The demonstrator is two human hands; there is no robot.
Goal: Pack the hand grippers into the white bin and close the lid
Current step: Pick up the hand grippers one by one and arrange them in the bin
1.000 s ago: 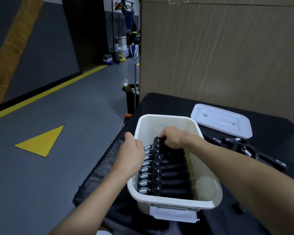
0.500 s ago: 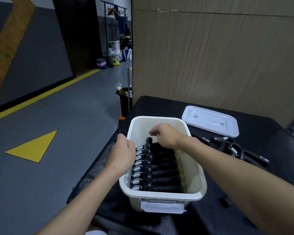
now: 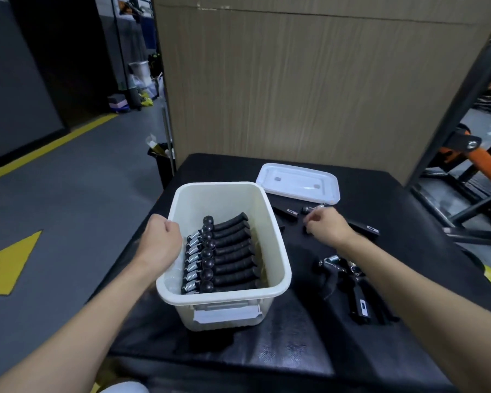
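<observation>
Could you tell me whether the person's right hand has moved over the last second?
Yes. The right hand left the white plastic bin, moving right, toward loose black hand grippers beside it.

Body: left hand (image 3: 159,242), right hand (image 3: 328,229), both bare. left forearm (image 3: 97,316), right forearm (image 3: 408,279) uncovered up to frame edge. white rounded patch (image 3: 122,388) at bottom edge; garment or shoe, cannot tell.

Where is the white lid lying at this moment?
In the head view, the lid lies on the black table, right of the bin and beyond the right hand.
</observation>
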